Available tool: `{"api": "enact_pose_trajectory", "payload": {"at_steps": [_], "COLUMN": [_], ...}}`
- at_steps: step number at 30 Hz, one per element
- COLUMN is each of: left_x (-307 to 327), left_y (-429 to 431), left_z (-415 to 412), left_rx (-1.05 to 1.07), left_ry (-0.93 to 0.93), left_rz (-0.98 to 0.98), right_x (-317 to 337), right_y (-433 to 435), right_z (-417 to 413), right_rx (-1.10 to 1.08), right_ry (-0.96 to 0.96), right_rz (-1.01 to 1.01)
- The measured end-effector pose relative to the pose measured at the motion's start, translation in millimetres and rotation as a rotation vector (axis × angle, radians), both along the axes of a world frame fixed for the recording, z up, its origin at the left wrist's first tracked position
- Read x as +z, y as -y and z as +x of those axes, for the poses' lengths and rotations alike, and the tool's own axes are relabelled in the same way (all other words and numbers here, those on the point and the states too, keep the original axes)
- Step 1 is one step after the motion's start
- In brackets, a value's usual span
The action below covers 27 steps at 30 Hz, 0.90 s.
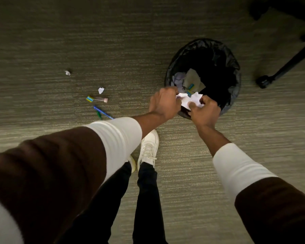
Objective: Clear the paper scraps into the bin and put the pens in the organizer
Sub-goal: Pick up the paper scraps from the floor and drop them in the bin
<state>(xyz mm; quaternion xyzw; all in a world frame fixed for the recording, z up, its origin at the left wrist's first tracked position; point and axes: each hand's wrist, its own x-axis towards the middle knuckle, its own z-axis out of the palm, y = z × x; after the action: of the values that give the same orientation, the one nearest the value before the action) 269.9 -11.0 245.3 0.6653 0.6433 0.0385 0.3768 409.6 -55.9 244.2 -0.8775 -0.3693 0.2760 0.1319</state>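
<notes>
A round bin (233,92) with a black liner stands on the carpet; paper and card pieces lie inside it. Over its near rim my left hand (163,103) and my right hand (205,112) both grip a crumpled white paper (190,100). On the floor to the left lie two small paper scraps (101,90) (67,73), a grey marker with a pink end and a blue-yellow tag (97,99), a blue pen (102,112) and a green pen (99,115). No organizer is in view.
A black chair base with a caster (263,81) stands right of the bin. My white shoes (149,147) and dark trousers are below my arms. Striped grey-green carpet covers the floor.
</notes>
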Motion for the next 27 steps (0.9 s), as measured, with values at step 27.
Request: {"api": "enact_pose_trajectory", "payload": {"at_steps": [27], "left_x": [-40.3], "left_y": [48.1], "left_z": [-115.4], "left_rx": [0.131], "left_ry": [-0.12], "left_rz": [-0.228], "right_x": [-21.7], "right_y": [21.4], "right_z": [-82.2], "right_rx": [0.7], "right_ry": [-0.143], "right_rz": [0.079]}}
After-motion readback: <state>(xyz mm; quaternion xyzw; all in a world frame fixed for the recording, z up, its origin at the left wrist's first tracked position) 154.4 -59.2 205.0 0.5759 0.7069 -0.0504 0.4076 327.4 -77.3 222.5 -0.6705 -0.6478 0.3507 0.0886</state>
